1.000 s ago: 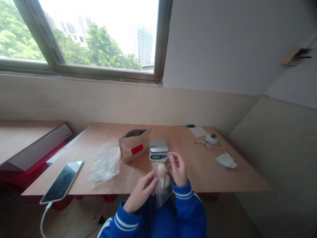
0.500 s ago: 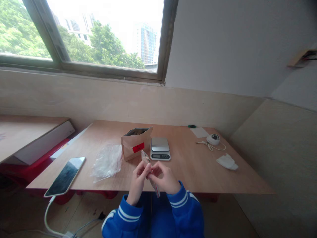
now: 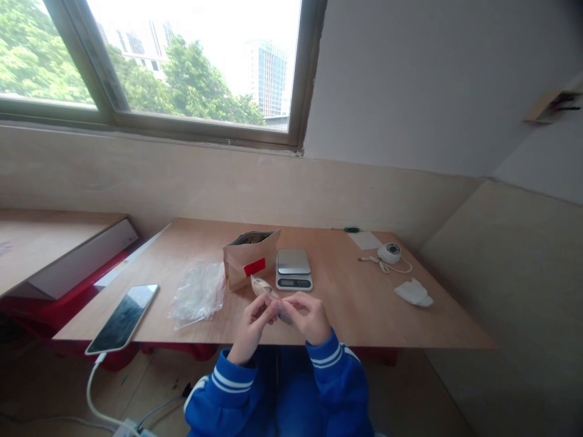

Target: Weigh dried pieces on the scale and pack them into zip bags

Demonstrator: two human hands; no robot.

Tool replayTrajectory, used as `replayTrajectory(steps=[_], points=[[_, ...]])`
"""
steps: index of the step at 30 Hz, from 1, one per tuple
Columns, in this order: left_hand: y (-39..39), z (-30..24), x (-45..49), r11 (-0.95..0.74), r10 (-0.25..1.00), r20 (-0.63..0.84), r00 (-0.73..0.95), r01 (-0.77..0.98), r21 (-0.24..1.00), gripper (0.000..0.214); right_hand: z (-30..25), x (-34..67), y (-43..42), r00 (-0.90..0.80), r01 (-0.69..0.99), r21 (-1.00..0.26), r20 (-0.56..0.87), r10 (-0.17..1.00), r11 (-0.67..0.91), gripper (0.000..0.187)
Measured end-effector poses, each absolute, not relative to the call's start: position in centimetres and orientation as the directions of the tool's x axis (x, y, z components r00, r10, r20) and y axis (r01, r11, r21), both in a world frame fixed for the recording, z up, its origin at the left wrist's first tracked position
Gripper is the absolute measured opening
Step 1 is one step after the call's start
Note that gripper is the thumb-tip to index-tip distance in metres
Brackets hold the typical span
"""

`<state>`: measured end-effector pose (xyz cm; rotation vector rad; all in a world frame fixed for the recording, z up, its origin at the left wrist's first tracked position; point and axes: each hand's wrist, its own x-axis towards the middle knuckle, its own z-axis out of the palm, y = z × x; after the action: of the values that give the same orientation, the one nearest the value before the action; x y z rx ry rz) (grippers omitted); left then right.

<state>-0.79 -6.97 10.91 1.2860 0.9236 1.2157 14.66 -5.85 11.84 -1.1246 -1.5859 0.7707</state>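
Plastic bag (image 3: 261, 285) is pinched in left hand (image 3: 253, 325) and right hand (image 3: 310, 317); the two sit close together, fingers curled, thumbs inward, near the table (image 3: 401, 321) edge.

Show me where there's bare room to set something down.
Bare brown wooden tabletop stretches between the white, silver-topped scale and crumpled white tissue. Crowded: around the brown paper pouch, with scale, clear plastic bags and small clear held bag nearby.
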Motion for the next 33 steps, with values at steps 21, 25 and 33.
replayTrajectory(steps=[21, 25, 33], points=[[-1.9, 1.6, 0.8, 0.165, 0.969, -0.082, 0.235, -0.357, 0.92, 0.056, 10.6, 15.6, -1.5, 0.255, 0.573, -0.722, 0.606, 0.754, 0.387, 0.017], [-1.2, 0.1, 0.7, 0.17, 0.985, -0.143, 0.101, -0.36, 0.917, 0.049, 9.6, 15.4, -1.4, 0.124, 0.633, -0.619, 0.674, 0.728, 0.465, 0.008], [-1.3, -1.0, -0.2, 0.021, 1.0, -0.018, 0.012, -0.301, 0.953, 0.034, 5.1, 15.0, -0.7, -0.199, 0.617, -0.696, 0.313, 0.929, 0.367, 0.046]])
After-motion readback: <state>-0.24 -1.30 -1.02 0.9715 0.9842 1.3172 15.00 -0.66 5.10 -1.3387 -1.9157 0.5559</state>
